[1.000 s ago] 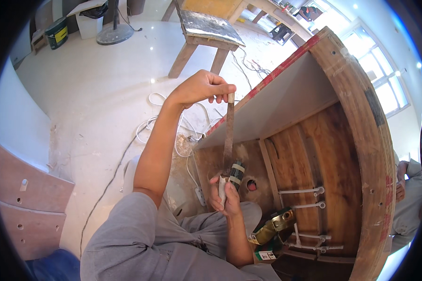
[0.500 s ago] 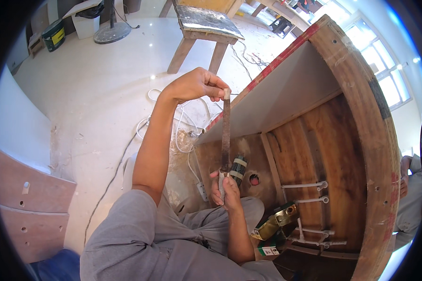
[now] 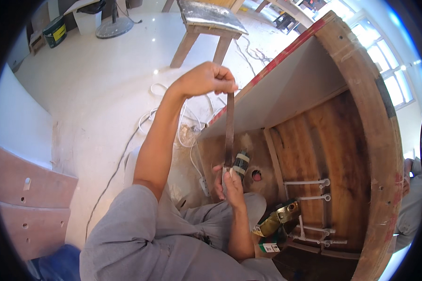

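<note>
A long, flat, rusty metal file (image 3: 229, 124) stands nearly upright in front of me. My right hand (image 3: 233, 185) is closed round its pale handle at the lower end. My left hand (image 3: 208, 79) is raised to its upper tip, fingers pinched together. The small pale block seen there a moment earlier is now mostly covered by those fingers. Just beyond my right hand is a dark cylindrical tool with cream bands (image 3: 240, 164), inside the wooden cabinet (image 3: 361, 61).
White rod-like fittings (image 3: 312, 183) line the cabinet's inner wall. Near my knee lie a shiny gold-coloured object (image 3: 277, 220) and a green and white box (image 3: 269, 246). A power strip (image 3: 204, 186) and white cable (image 3: 179, 126) lie left of the cabinet. A worn stool (image 3: 211, 21) stands ahead; another person (image 3: 410, 201) is at right.
My left hand has shifted slightly up and right, its fingers now covering the pale block. My right hand and the file have moved slightly; the whole view has shifted a little.
</note>
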A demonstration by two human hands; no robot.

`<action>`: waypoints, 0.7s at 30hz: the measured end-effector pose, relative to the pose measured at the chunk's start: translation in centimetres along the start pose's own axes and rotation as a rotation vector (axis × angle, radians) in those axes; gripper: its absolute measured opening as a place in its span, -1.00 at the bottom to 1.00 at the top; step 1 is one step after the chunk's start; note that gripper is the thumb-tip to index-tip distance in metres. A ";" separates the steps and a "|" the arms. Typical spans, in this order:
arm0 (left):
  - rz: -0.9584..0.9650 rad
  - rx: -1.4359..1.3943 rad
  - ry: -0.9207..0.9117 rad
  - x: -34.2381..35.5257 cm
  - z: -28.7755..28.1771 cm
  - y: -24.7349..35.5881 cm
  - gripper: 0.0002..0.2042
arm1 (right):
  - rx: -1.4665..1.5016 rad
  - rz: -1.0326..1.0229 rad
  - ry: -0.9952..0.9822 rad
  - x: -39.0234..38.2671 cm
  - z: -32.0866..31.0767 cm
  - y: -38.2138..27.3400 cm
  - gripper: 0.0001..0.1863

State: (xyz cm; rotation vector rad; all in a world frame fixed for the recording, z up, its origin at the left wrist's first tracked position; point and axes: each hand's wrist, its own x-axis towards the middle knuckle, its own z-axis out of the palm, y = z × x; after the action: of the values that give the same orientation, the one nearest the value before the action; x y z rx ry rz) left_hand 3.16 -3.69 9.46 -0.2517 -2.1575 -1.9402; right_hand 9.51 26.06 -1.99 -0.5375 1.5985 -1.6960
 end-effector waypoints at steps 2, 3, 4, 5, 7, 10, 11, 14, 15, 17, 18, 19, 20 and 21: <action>-0.031 -0.020 0.026 0.1 -0.2 -0.5 -0.81 | -0.031 0.020 0.032 0.1 -0.1 -0.3 -0.55; -0.037 -0.004 0.025 0.1 -0.2 -0.9 -0.80 | -0.068 0.025 0.062 0.0 -0.2 -0.3 -0.54; -0.039 0.015 0.026 0.3 -0.4 -1.3 -0.78 | -0.065 0.037 0.062 0.1 -0.4 -0.2 -0.54; -0.094 0.026 0.008 0.5 -0.8 -2.0 -0.79 | -0.078 0.025 0.145 0.2 -0.8 0.3 -0.54; -0.201 0.013 -0.006 1.0 -0.8 -4.8 -0.80 | -0.283 0.007 0.281 0.3 -1.7 1.0 -0.59; -0.370 -0.028 -0.026 1.9 -0.5 -9.9 -0.82 | -0.977 -0.427 0.519 1.3 -2.2 3.3 -0.60; -0.421 -0.091 0.008 2.1 -0.1 -11.1 -0.82 | -0.981 -0.413 0.518 1.5 -2.0 3.1 -0.60; -0.496 -0.180 0.047 2.7 0.9 -13.7 -0.81 | -0.921 -0.112 0.484 1.9 -2.5 2.5 -0.53; -0.536 -0.198 0.083 2.7 1.4 -14.4 -0.82 | -0.994 -0.129 0.505 2.1 -3.1 2.9 -0.52; -0.581 -0.212 0.122 2.8 1.5 -15.3 -0.82 | -1.062 -0.145 0.521 2.7 -3.5 2.6 -0.49; -0.605 -0.242 0.144 2.7 1.4 -15.8 -0.82 | -1.125 -0.175 0.492 2.9 -3.7 2.3 -0.48; -0.629 -0.275 0.158 2.7 1.7 -15.7 -0.82 | -1.190 -0.200 0.470 2.9 -3.8 2.0 -0.46; -0.637 -0.278 0.152 2.7 1.9 -15.6 -0.82 | -1.188 -0.189 0.472 2.7 -3.9 1.9 -0.46; -0.635 -0.221 0.154 2.8 2.0 -15.5 -0.82 | -1.152 -0.204 0.421 2.6 -4.0 2.0 -0.47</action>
State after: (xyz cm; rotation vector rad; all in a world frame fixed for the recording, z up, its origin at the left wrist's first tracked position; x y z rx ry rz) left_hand -3.97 -3.51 -4.73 0.6040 -2.0767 -2.4203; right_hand 5.34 26.91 -4.94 -0.9335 2.8726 -0.8715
